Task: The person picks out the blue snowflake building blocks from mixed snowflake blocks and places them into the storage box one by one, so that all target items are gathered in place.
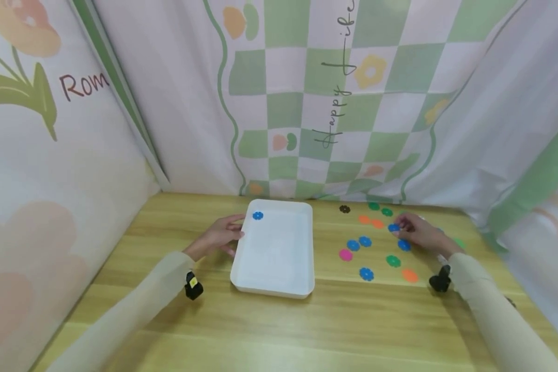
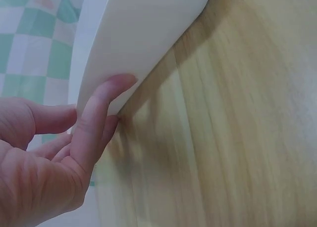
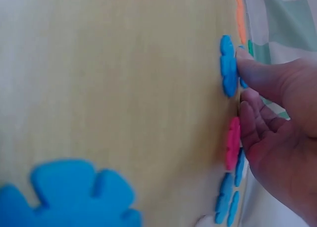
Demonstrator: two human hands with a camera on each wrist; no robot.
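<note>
A white rectangular tray (image 1: 279, 258) sits on the wooden table, with a blue flower-shaped disc (image 1: 258, 215) inside near its far left corner. My left hand (image 1: 220, 235) touches the tray's left side. In the left wrist view, loosely bent fingers (image 2: 91, 120) rest against the tray's outer wall (image 2: 143, 29) and one fingertip meets the rim. To the right, my right hand (image 1: 420, 233) pinches another blue flower disc (image 1: 393, 227) at its fingertips. In the right wrist view the thumb (image 3: 262, 78) partly hides that disc, and more blue and pink discs lie close by.
Scattered on the right are blue discs (image 1: 366, 274), a pink disc (image 1: 346, 254), orange discs (image 1: 410, 275), green discs (image 1: 393, 261) and a dark brown one (image 1: 344, 208). A patterned curtain (image 1: 283, 108) hangs behind the table's far edge. Wrist cameras (image 1: 440, 280) sit on both wrists.
</note>
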